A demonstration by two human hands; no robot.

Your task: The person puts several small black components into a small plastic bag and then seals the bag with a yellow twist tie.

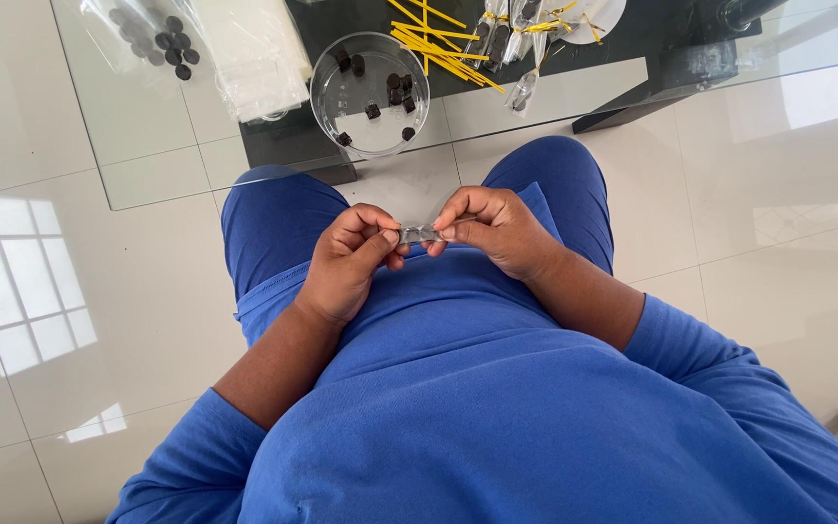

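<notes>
Clear small bag [420, 233] pinched between both hands' fingers [387, 236], untied; several tied bags [511, 39] done, dark pieces left in bowl [370, 94].

two hands [419, 247], one glass bowl [370, 94], one small clear packet [420, 233]

Glossy white tiled floor [99, 388] mirrors a window beneath a glass table [147, 146].

Bright daylight all over, pretty sharp shot. A window's reflection glares off the glossy white tiled floor [41, 281] at left, and the clear glass surface [147, 146] shows faint sheen.
</notes>
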